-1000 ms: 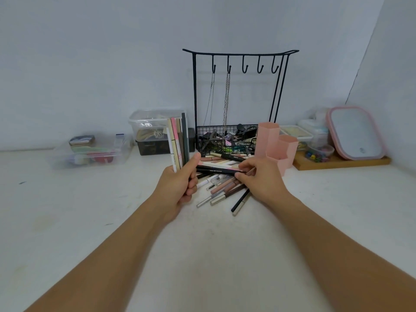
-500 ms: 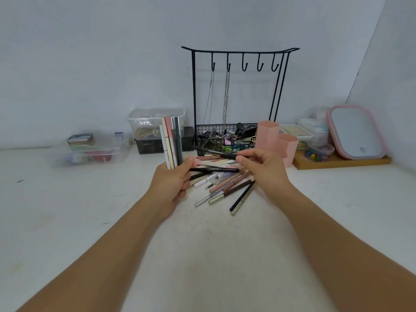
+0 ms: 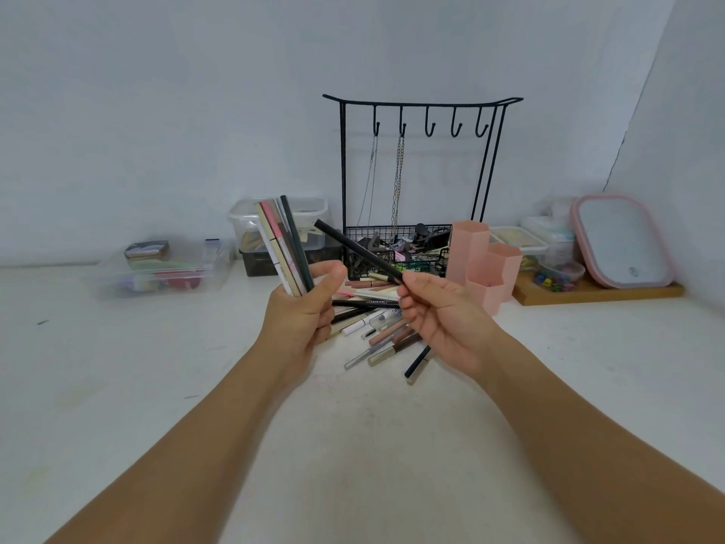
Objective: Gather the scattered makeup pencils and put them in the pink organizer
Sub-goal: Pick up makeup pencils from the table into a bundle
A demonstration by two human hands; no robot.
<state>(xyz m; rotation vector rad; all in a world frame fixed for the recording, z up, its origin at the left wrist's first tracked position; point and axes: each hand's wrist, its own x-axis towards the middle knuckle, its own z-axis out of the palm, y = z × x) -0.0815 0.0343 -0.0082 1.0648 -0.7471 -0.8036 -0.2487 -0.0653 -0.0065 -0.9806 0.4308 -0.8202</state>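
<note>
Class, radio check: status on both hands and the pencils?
Left hand grips bundle. Right hand pinches black pencil. Pile remains. Organizer unobstructed.

I see bare tabletop (image 3: 372, 445) near me, open for either hand to pass. Farther back, the pencil pile (image 3: 376, 323) lies between the hands, with the pink organizer (image 3: 484, 265) just right and the wire rack (image 3: 416, 170) close behind it

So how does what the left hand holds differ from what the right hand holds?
The left hand grips a bundle of pencils in several colours, standing nearly upright; the right hand pinches a single black pencil, slanted up toward the left. The bundle sits in a full fist, the black pencil only at its lower end between the fingers. Both are lifted clear of the table pile.
</note>
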